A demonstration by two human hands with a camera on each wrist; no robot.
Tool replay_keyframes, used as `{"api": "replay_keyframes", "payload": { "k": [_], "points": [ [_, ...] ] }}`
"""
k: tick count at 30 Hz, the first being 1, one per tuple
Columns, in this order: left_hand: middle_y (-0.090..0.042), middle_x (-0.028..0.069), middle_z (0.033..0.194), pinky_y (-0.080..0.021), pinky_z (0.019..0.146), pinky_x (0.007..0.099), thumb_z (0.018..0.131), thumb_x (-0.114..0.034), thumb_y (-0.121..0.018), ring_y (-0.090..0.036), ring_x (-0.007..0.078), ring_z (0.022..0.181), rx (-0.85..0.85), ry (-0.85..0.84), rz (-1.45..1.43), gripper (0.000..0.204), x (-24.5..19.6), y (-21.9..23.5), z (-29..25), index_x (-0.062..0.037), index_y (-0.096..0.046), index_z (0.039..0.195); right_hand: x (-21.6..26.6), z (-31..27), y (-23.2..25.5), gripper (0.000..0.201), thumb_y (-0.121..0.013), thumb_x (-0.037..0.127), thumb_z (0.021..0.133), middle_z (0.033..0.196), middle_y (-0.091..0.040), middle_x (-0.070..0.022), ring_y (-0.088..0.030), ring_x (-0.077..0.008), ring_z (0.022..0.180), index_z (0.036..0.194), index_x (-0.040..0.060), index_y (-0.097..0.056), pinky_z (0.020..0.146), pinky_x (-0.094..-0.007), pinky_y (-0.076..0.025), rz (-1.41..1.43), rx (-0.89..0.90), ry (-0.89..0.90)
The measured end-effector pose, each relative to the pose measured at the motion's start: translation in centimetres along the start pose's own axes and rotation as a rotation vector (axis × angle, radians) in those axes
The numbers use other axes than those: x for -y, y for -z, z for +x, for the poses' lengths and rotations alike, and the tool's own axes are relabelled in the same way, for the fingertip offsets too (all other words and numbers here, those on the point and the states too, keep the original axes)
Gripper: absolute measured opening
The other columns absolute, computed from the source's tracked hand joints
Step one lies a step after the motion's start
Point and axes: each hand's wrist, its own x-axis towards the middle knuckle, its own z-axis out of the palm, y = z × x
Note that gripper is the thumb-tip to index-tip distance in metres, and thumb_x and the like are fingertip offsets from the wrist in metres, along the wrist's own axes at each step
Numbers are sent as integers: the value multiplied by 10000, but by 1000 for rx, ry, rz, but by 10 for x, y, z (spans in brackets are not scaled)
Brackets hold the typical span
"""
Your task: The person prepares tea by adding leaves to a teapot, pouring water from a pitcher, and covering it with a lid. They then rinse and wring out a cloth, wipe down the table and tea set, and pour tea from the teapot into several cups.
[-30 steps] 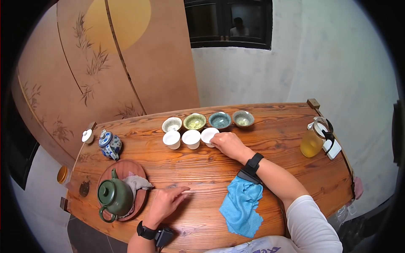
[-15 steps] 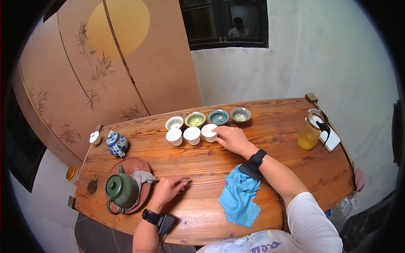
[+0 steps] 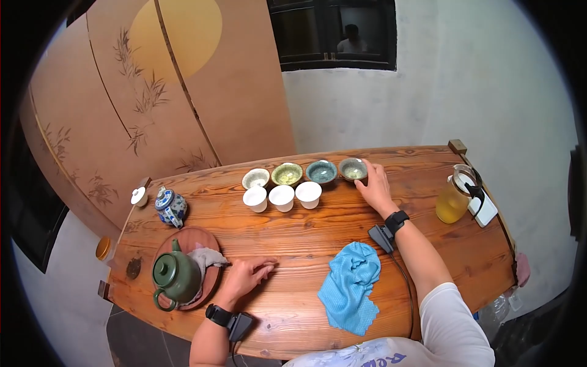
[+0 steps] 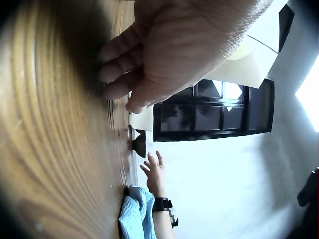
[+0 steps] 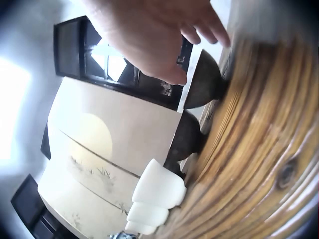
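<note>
My right hand [image 3: 375, 188] is at the rightmost bowl, a grey-green glazed one [image 3: 353, 169]. In the right wrist view its thumb [image 5: 174, 74] is right by the rim of the dark bowl [image 5: 203, 82], and the fingers are spread. Further left in that back row are a teal bowl [image 3: 321, 173], a yellow-green bowl [image 3: 287, 175] and a whitish bowl [image 3: 255, 178]. Three white cups stand before them: left [image 3: 255, 199], middle [image 3: 281, 198], right [image 3: 308, 194]. My left hand [image 3: 246, 276] rests low over the table, fingers loosely bent and holding nothing.
A green teapot [image 3: 177, 277] and grey cloth [image 3: 208, 259] sit on a round wooden tray [image 3: 213, 283] at left. Behind are a blue-and-white pot [image 3: 170, 206] and white lid [image 3: 139, 196]. A blue cloth [image 3: 350, 290] lies in front; a glass pitcher [image 3: 451, 202] stands right.
My right hand has let go of the right white cup, which stays in the front row, and has moved right to the rightmost bowl. My left hand has stayed nearly still.
</note>
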Motion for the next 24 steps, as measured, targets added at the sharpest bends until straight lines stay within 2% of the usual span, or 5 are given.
{"api": "replay_keyframes", "payload": {
  "k": [5,11,14,21,24],
  "points": [
    [-569,35,582,-421,454,212,805,-76,-576,-500,67,486,-12,-52,-18,186,6,-4,3,-55,-628,982,9,5,-17,577,-691,206,685,1226,-367,-199,-356,-360,1143,1196,89,-451,908,-434,-371,-74,3,124],
    [-607,103,695,-441,509,255,785,-74,-599,-533,133,527,31,6,-2,184,-2,1,3,-40,-618,965,7,13,-21,511,-709,229,664,1237,-361,-190,-294,-348,1198,1111,63,-527,933,-449,-338,-201,113,172],
    [-571,33,599,-427,463,219,804,-60,-571,-498,75,493,-4,-36,-16,176,2,-2,3,-40,-625,970,18,15,-25,628,-735,306,631,1266,-347,-190,-233,-358,1241,1157,56,-499,997,-500,-206,-256,9,287],
    [-580,32,620,-421,464,211,809,-67,-569,-504,79,498,-5,24,-61,175,4,-3,4,-41,-626,972,30,24,-47,721,-715,403,634,1290,-347,-197,-195,-346,1274,1206,49,-456,1001,-583,-109,-408,178,276],
    [-569,29,607,-414,459,204,810,-77,-572,-492,73,489,-18,-10,-67,179,5,-4,4,-49,-627,978,33,26,-57,677,-688,409,662,1280,-377,-186,-244,-307,1267,1225,112,-456,1004,-598,-65,-361,148,406]
  ]
}}
